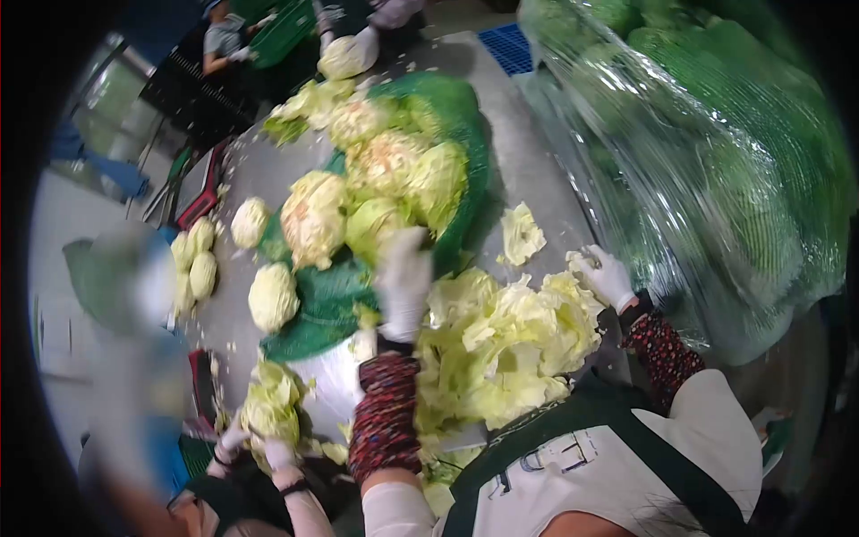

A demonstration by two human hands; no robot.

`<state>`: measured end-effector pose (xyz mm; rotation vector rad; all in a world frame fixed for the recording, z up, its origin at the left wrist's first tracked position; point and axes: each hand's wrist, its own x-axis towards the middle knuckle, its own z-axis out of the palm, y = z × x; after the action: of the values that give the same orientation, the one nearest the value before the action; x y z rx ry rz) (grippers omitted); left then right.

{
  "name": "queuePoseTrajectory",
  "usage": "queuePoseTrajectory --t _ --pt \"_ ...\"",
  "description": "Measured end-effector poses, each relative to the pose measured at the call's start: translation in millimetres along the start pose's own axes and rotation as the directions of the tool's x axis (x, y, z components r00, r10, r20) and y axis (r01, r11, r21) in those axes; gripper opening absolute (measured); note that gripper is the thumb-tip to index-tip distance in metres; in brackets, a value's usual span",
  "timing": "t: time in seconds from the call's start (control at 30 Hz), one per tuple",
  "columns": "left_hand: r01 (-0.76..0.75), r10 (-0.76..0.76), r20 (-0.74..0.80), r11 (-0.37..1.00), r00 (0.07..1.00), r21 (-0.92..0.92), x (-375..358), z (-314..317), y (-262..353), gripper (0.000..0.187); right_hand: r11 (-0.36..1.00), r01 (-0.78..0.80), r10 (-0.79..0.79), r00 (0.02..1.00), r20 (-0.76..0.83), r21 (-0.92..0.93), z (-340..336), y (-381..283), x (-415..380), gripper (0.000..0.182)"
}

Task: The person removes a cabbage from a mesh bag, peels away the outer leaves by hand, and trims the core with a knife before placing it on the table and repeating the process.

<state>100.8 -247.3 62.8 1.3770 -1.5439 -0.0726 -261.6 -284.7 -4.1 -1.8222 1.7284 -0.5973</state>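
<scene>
My left hand (pixel 404 282), in a white glove, is smeared by motion above the green mesh sack (pixel 327 309), close to a pale green cabbage (pixel 374 228). Its fingers do not show clearly, so whether it holds anything is hidden. My right hand (pixel 605 277), also gloved, is at the right edge of a heap of loose cabbage leaves (pixel 506 345). Its fingers look apart and touch the outer leaves. Several trimmed and untrimmed cabbages lie on the sack, one browned cabbage (pixel 313 217) among them. A single torn leaf (pixel 522 234) rests beyond the heap.
Plastic-wrapped sacks of cabbages (pixel 716 179) stand along the right table edge. At lower left, a co-worker's gloved hands (pixel 259 447) hold a leafy cabbage (pixel 271 403). Another person's hand (pixel 365 49) touches a cabbage at the far end. Whole cabbages (pixel 273 297) line the left side.
</scene>
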Motion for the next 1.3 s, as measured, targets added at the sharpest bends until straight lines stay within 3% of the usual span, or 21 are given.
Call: queuePoseTrajectory --t 0.03,0.07,0.1,0.13,0.17,0.27,0.4,0.5,0.57,0.67,0.73,0.8,0.87,0.97,1.03,1.07,1.13,1.2,1.23,1.27,1.3 --pt "0.097 -0.062 0.200 0.981 0.978 -0.169 -13 25 30 0.029 0.997 -0.041 0.036 0.996 0.075 0.063 3 -6 -8 0.034" --pt "0.021 -0.001 0.499 0.999 0.866 -0.035 -15 41 46 0.035 0.981 0.178 -0.178 0.984 -0.005 0.080 20 13 -12 0.038" --pt "0.024 -0.212 0.655 0.959 0.726 0.284 -38 63 60 0.047 0.972 0.086 -0.091 0.996 0.009 0.218 36 29 -20 0.038" --pt "-0.106 -0.041 0.527 0.964 0.849 0.246 -84 100 34 0.056 0.938 -0.013 -0.001 0.999 0.040 0.347 46 39 -31 0.039" --pt "-0.080 -0.201 0.583 0.904 0.787 0.420 -93 100 49 0.055 0.930 -0.063 0.047 0.997 0.054 0.363 48 40 -44 0.038" --pt "0.121 -0.399 0.622 0.890 0.674 0.440 -104 81 65 0.050 0.900 -0.131 0.083 0.988 0.132 0.415 43 32 -89 0.032" --pt "0.108 -0.416 0.608 0.873 0.676 0.476 -146 42 74 0.044 0.889 -0.155 0.050 0.968 0.245 0.430 59 23 -134 0.033" --pt "0.151 -0.327 0.411 0.902 0.851 0.406 -185 -9 76 0.036 0.891 -0.130 -0.023 0.944 0.330 0.435 85 9 -157 0.036" --pt "0.217 -0.389 0.333 0.865 0.859 0.452 -212 -46 75 0.035 0.876 -0.077 -0.132 0.911 0.390 0.476 95 -26 -176 0.038" --pt "0.348 -0.497 0.223 0.804 0.839 0.482 -265 -113 73 0.040 0.819 -0.027 -0.317 0.811 0.492 0.573 133 -54 -203 0.041" --pt "0.441 -0.611 0.145 0.696 0.778 0.566 -302 -157 72 0.041 0.853 -0.289 -0.222 0.554 0.803 0.435 132 -92 -221 0.039" --pt "0.480 -0.597 0.042 0.682 0.801 0.552 -342 -199 70 0.045 0.878 -0.173 -0.315 0.495 0.810 0.447 143 -115 -241 0.051" --pt "0.524 -0.660 -0.009 0.589 0.752 0.616 -364 -234 88 0.046 0.868 -0.088 -0.414 0.418 0.809 0.490 153 -129 -248 0.051" --pt "0.675 -0.702 -0.109 0.612 0.703 0.413 -387 -258 109 0.046 0.896 0.094 -0.421 0.485 0.766 0.433 150 -147 -214 0.049" --pt "0.759 -0.755 -0.138 0.596 0.641 0.262 -377 -260 134 0.047 0.810 0.252 -0.493 0.782 0.382 0.530 161 -143 -165 0.045" --pt "0.771 -0.765 -0.133 0.596 0.630 0.224 -372 -261 144 0.047 0.804 0.259 -0.448 0.856 0.259 0.535 163 -139 -134 0.044" --pt "0.833 -0.837 -0.102 0.546 0.538 -0.093 -376 -252 156 0.045 0.790 0.281 -0.395 0.913 0.100 0.545 159 -121 -82 0.043" --pt "0.825 -0.825 0.071 0.551 0.561 -0.123 -364 -251 177 0.045 0.897 0.439 -0.431 0.893 -0.128 0.044 155 -104 -43 0.043" --pt "0.847 -0.830 0.171 0.525 0.531 -0.086 -348 -258 193 0.046 0.934 0.331 -0.338 0.940 0.034 0.130 144 -108 -43 0.049" --pt "0.865 -0.828 0.268 0.500 0.492 -0.043 -333 -265 208 0.047 0.935 0.327 -0.331 0.944 0.004 0.135 144 -109 -41 0.049" --pt "0.875 -0.816 0.366 0.484 0.448 0.009 -326 -276 211 0.049 0.898 0.439 -0.438 0.891 0.115 0.018 155 -108 -39 0.053"
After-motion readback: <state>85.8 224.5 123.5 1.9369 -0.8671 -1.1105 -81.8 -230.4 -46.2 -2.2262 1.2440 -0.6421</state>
